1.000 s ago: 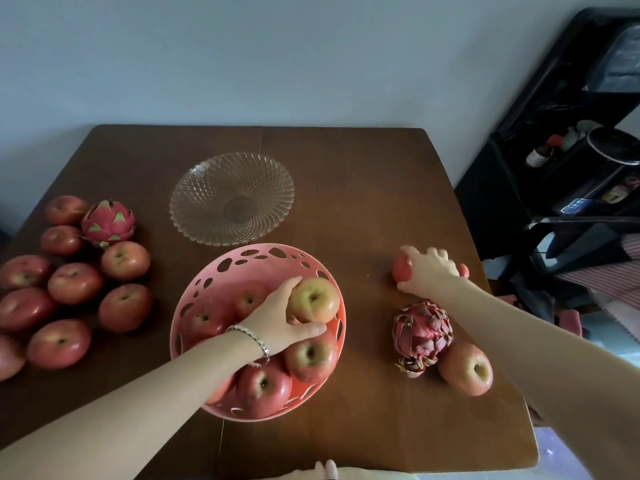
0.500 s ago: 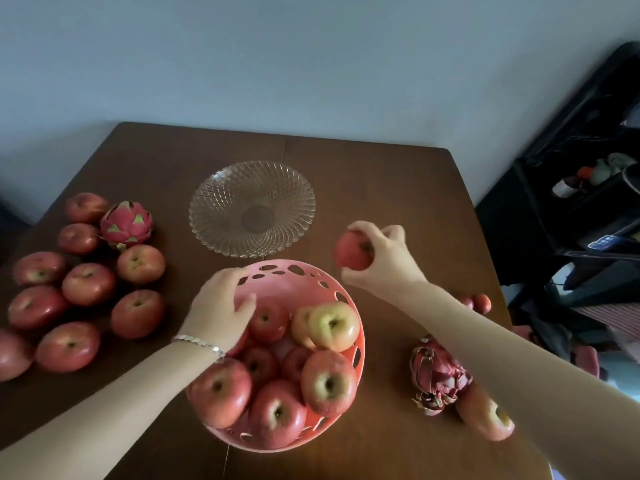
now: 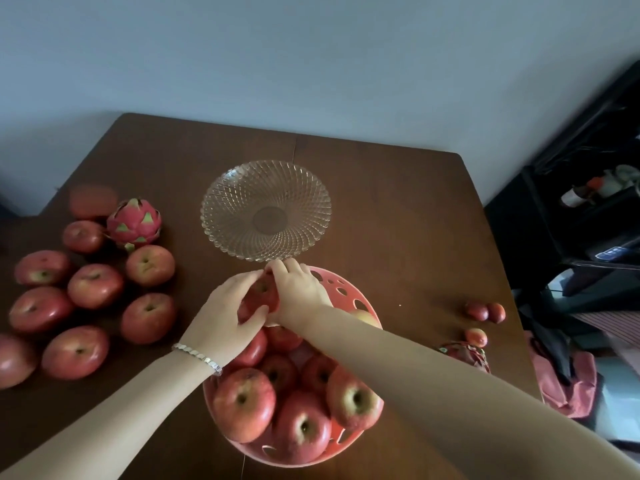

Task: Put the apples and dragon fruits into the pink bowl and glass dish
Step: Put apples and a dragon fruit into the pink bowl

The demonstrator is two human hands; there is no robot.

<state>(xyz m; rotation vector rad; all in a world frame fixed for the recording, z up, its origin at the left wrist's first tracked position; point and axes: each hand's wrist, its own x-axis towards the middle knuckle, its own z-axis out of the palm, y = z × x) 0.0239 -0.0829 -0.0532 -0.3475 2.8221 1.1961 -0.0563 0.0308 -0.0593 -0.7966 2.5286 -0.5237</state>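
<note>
The pink bowl [image 3: 349, 289] stands at the table's near middle, heaped with several red apples [image 3: 242, 403]. My left hand [image 3: 221, 317] and my right hand [image 3: 298, 292] meet over the bowl's far side, both wrapped around one red apple [image 3: 261, 296]. The glass dish [image 3: 266, 209] sits just beyond the bowl with nothing in it. On the left lie several loose apples [image 3: 95, 285] and a pink dragon fruit [image 3: 134, 223]. A second, darker dragon fruit [image 3: 467, 355] shows at the right, partly hidden behind my right forearm.
Three small red fruits [image 3: 485, 311] lie near the table's right edge. A black shelf unit [image 3: 588, 216] with bottles stands off the table's right side. A blue-grey wall rises behind the brown table [image 3: 398, 216]. A pink cloth [image 3: 568, 382] lies below the right edge.
My right hand carried the apple from beside the bowl to over its far side. My left hand shifted right and joined it on the same apple. The view has moved closer to the bowl.
</note>
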